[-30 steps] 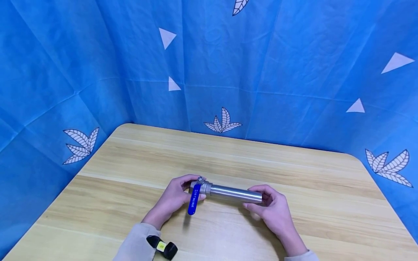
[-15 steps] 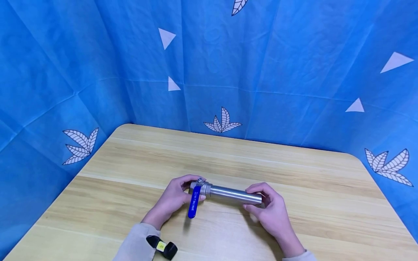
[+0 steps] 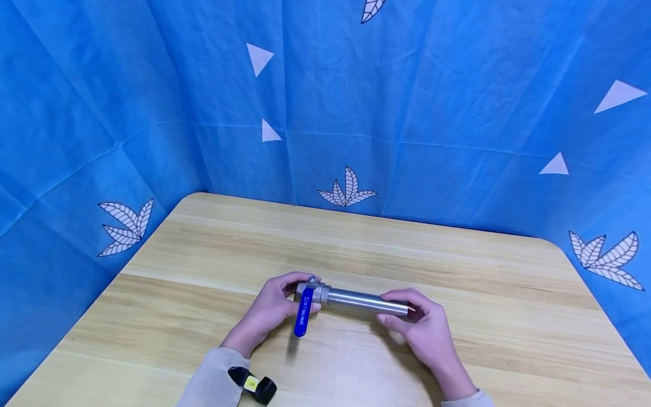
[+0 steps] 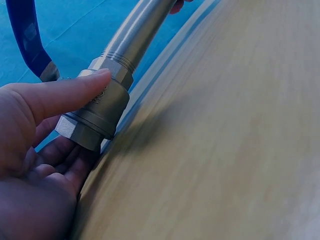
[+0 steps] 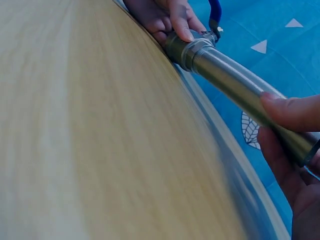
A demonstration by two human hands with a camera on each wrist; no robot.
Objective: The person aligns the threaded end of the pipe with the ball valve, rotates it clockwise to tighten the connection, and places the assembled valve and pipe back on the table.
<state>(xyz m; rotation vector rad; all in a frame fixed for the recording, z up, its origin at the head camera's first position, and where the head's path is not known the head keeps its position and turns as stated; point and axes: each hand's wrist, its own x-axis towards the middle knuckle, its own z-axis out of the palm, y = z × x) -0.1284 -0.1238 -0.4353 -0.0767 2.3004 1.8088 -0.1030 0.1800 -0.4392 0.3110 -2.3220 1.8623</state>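
Ball valve (image 3: 320, 293) with blue lever (image 3: 303, 312), steel pipe (image 3: 356, 300) meeting its right side; held over the worktop (image 3: 203, 271), long axis left to right, pipe's free end slightly nearer the person. Left hand (image 3: 272, 308) gripping the valve; right hand (image 3: 428, 329) gripping the pipe near its free end, thumb opposite fingers. Compared with one second earlier: right fingertips slightly closer to the valve; left grip unchanged.

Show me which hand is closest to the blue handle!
The left hand: it grips the metal valve with the blue handle. The right hand holds the pipe near its far end.
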